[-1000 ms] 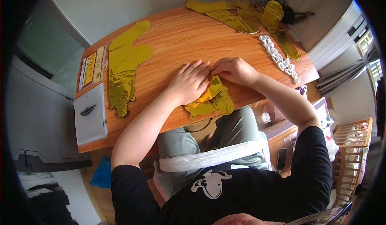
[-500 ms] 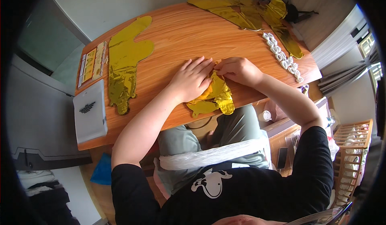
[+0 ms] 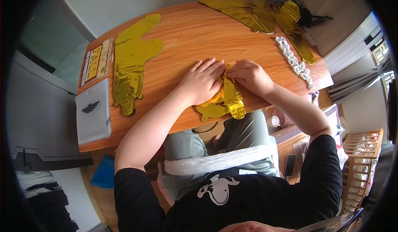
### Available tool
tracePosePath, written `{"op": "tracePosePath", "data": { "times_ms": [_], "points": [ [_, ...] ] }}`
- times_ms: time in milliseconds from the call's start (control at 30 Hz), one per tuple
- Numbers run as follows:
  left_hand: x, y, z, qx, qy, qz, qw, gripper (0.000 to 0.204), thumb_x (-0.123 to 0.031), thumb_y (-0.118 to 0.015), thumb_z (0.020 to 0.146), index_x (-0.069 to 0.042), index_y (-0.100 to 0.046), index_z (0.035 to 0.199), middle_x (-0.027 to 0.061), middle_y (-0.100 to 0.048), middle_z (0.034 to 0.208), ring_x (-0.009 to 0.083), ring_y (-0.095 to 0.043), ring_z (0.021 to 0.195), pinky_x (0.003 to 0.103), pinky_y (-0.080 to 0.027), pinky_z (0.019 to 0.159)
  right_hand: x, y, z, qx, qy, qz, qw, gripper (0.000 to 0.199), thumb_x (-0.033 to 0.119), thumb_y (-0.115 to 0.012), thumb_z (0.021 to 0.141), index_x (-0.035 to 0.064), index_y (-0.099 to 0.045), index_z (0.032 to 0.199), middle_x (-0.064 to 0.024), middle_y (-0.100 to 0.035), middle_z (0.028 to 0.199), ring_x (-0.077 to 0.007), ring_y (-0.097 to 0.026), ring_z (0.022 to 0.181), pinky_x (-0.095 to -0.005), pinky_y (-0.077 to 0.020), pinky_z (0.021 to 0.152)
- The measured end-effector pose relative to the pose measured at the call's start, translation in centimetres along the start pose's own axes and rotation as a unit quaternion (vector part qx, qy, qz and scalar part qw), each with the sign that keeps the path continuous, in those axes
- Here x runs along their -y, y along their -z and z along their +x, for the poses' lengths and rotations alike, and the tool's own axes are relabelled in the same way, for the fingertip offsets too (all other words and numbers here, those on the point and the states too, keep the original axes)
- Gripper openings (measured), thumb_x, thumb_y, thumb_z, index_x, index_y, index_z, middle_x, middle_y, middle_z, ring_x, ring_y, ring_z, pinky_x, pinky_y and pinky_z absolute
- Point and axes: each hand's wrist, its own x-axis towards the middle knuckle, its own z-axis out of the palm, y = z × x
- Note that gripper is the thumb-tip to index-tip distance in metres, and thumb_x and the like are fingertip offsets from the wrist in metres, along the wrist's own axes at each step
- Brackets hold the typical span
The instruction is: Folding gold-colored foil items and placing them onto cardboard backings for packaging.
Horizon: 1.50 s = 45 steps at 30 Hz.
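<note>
A crumpled, partly folded gold foil balloon (image 3: 233, 99) lies at the near edge of the table, between and under my hands. My left hand (image 3: 202, 85) rests flat on its left part, fingers stretched out and pointing away from me. Closed in a pinch, my right hand (image 3: 252, 78) holds the far end of the foil close to the left fingertips. The left hand covers part of the balloon, and the right fingertips are partly hidden.
On the wooden table (image 3: 186, 33) lie a flat gold foil balloon (image 3: 132, 58), printed cards (image 3: 96, 62) and a clear plastic bag (image 3: 93, 114) at left. More gold foil balloons (image 3: 253, 16) are at the far right, beside a row of white ribbon rolls (image 3: 292, 60).
The right part of the foil now looks narrower and more folded beside my left hand. My right hand still pinches its far end. The view has shifted slightly.
</note>
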Motion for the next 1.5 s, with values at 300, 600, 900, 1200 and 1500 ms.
{"op": "tracePosePath", "data": {
  "times_ms": [300,600,900,1200,1500],
  "points": [
    [0.2,-0.4,-0.1,-0.005,-0.003,0.001,1.0,0.057,-0.037,-0.044,0.105,-0.01,-0.04,0.154,0.0079,-0.037,0.162,0.0278,-0.03,0.152,0.05,-0.023,0.124,-0.2,0.4,-0.1,0.045,-0.025,0.039,0.998,0.021,0.003,-0.075,0.078,0.0044,-0.075,0.099,-0.0104,-0.072,0.1,-0.0299,-0.067,0.098,-0.0392,-0.0558,0.087],
    [0.3,-0.3,-0.1,-0.013,0.001,-0.016,1.0,0.057,-0.037,-0.047,0.103,-0.008,-0.043,0.152,0.0081,-0.038,0.161,0.0278,-0.031,0.151,0.05,-0.024,0.124,0.7,2.4,0.6,0.135,0.018,0.003,0.991,0.029,0.007,-0.07,0.084,0.0035,-0.072,0.113,-0.0129,-0.071,0.108,-0.0311,-0.065,0.111,-0.0402,-0.0515,0.099],
    [-0.5,0.9,-0.1,0.038,0.018,-0.022,0.999,0.063,-0.039,-0.048,0.103,-0.009,-0.035,0.157,0.0084,-0.031,0.165,0.0277,-0.025,0.154,0.049,-0.02,0.125,1.6,2.2,0.0,0.164,-0.017,-0.007,0.986,0.03,0.008,-0.07,0.087,0.004,-0.07,0.117,-0.0136,-0.067,0.125,-0.0335,-0.063,0.116,-0.0423,-0.0519,0.1],
    [-0.4,2.6,1.2,0.007,0.026,-0.03,0.999,0.056,-0.027,-0.05,0.104,-0.015,-0.036,0.157,0.0089,-0.046,0.156,0.0275,-0.044,0.144,0.056,-0.021,0.124,0.3,1.7,-0.4,0.166,-0.002,0.019,0.986,0.03,0.006,-0.07,0.085,0.0049,-0.071,0.115,-0.0117,-0.067,0.123,-0.0323,-0.063,0.116,-0.0421,-0.0514,0.101],
    [0.5,0.2,1.7,-0.003,-0.043,-0.068,0.997,0.059,-0.021,-0.053,0.102,-0.02,-0.034,0.158,0.0107,-0.051,0.152,0.0304,-0.043,0.145,0.056,-0.028,0.121,0.5,2.2,-0.1,0.168,0.0,0.036,0.985,0.028,0.004,-0.07,0.084,0.0056,-0.072,0.112,-0.0102,-0.067,0.118,-0.0324,-0.064,0.111,-0.0423,-0.0524,0.097]
  ]
}}
